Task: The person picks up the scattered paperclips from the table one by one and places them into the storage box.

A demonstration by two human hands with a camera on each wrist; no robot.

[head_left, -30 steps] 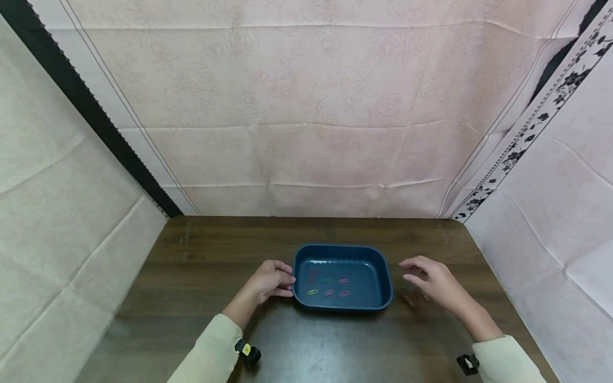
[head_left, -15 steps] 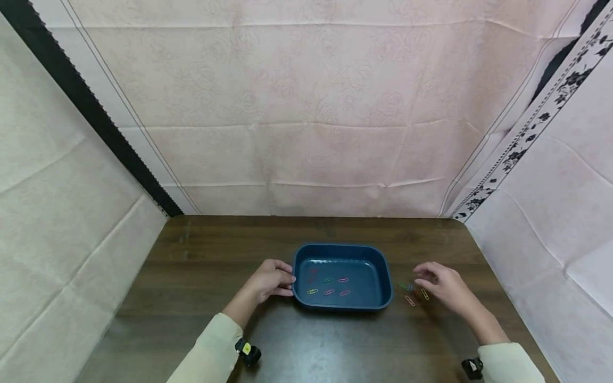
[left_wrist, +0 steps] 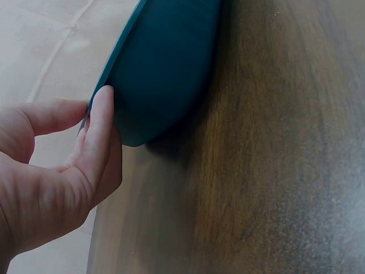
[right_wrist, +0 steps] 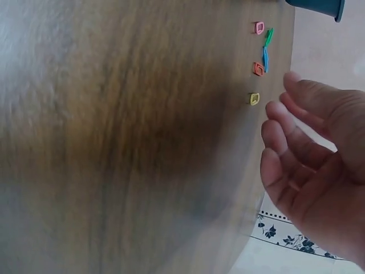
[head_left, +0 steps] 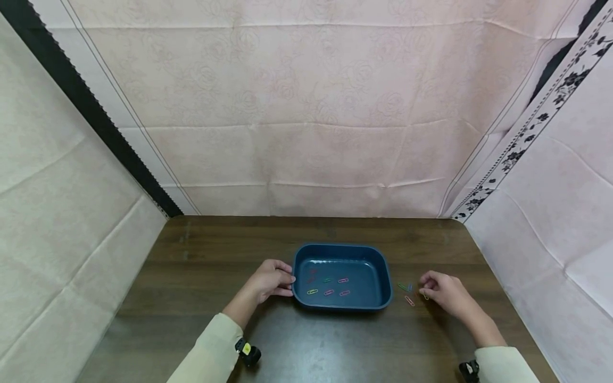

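Observation:
My left hand [head_left: 272,282] pinches the left rim of a dark blue tray [head_left: 342,307], thumb and fingers on either side of the rim in the left wrist view. Several colored paper clips lie on the tray's floor, among them a yellow paper clip [head_left: 312,292]. Right of the tray, my right hand [head_left: 445,291] hovers low with loosely curled fingers, holding nothing that I can see. Nearest to it on the table is another yellow paper clip [right_wrist: 254,99]. Beyond that lie an orange paper clip [right_wrist: 258,69], a blue one [right_wrist: 265,59], a green one [right_wrist: 269,37] and a pink one [right_wrist: 259,28].
The brown wooden table [head_left: 230,234] carries the tray and the loose clips. Pale cloth [head_left: 306,106] hangs behind it, with more pale cloth at both sides. Dark wrist cameras sit at both sleeves.
My right hand has drawn back to the right from near the tray's right side to the yellow paper clip, its fingers closer together. The left hand and tray have stayed put.

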